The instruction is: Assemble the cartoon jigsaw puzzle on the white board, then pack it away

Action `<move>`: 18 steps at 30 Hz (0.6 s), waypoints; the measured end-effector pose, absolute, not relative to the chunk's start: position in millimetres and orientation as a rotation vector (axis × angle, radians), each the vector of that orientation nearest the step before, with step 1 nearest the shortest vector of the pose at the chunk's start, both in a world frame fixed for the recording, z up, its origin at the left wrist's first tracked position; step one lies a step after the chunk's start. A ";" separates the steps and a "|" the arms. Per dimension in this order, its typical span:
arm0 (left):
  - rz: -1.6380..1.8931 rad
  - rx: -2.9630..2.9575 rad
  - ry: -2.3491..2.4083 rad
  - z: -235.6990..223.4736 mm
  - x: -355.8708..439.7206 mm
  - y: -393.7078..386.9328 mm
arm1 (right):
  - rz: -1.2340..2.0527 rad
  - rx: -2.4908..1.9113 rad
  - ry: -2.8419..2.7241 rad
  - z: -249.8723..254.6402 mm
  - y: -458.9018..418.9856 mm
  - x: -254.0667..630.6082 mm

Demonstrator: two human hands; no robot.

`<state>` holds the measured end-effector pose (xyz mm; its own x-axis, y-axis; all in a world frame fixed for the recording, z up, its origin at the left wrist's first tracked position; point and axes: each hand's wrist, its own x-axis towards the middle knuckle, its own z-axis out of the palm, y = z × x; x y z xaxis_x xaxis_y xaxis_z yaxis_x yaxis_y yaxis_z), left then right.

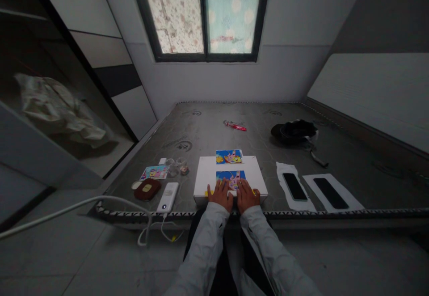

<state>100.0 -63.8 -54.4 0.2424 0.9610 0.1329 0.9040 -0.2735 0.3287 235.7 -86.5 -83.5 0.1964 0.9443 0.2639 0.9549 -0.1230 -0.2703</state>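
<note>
My left hand (220, 194) and my right hand (248, 194) lie flat, side by side, on the near edge of a white flat box (208, 177). Their fingertips touch or overlap the lower edge of a colourful cartoon picture card (231, 179) on the box, and they hide its lower part. A second, similar card (229, 156) lies at the box's far edge, partly over it. Small yellow pieces (207, 193) show beside my left hand, partly hidden. Neither hand visibly grips anything.
The box sits on a grey mattress (268, 117). To the left are a white power bank (167, 196), a brown pouch (146, 189), a sticker sheet (154, 172) and clear cups (172, 167). To the right, phones (295, 187) lie on white sheets. A black cap (294, 131) and a red tube (235, 126) lie farther back.
</note>
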 end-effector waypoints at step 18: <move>0.372 2.330 1.733 -50.6 104.0 -66.5 | -0.087 -2.108 -1.800 -83.2 -86.5 234.4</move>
<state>104.0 -66.5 -50.6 0.2751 0.9586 0.0742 0.9047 -0.2842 0.3173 234.4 -86.5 -83.2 0.1839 0.9424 0.2795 0.9649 -0.1189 -0.2342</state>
